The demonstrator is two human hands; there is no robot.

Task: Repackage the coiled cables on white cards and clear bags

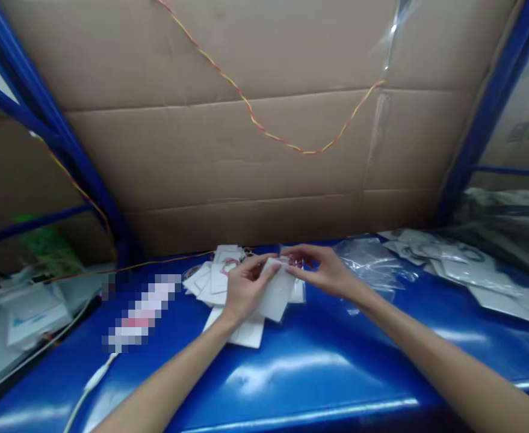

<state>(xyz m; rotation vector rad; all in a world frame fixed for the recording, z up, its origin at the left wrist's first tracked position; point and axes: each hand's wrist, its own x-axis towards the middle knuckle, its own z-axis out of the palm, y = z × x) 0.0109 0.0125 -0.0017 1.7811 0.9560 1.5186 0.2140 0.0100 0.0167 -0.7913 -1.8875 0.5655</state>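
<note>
At the far left, white packets [29, 313] lie on a side surface beside the blue metal rack frame [65, 150]. A white cable [93, 380] trails over the glossy blue table [318, 367]. At the middle, a heap of white paper cards [210, 279] lies on the table. The left hand [245, 287] pinches a white card [277, 291] just above that heap; the right hand [325, 270] grips its top edge, fingertips meeting. Clear plastic bags [370, 264] lie to the right, brown cardboard wall [246, 120] behind.

Both arms outstretched; left hand [245, 287], right hand [324, 272] close together, fingers pinched.
</note>
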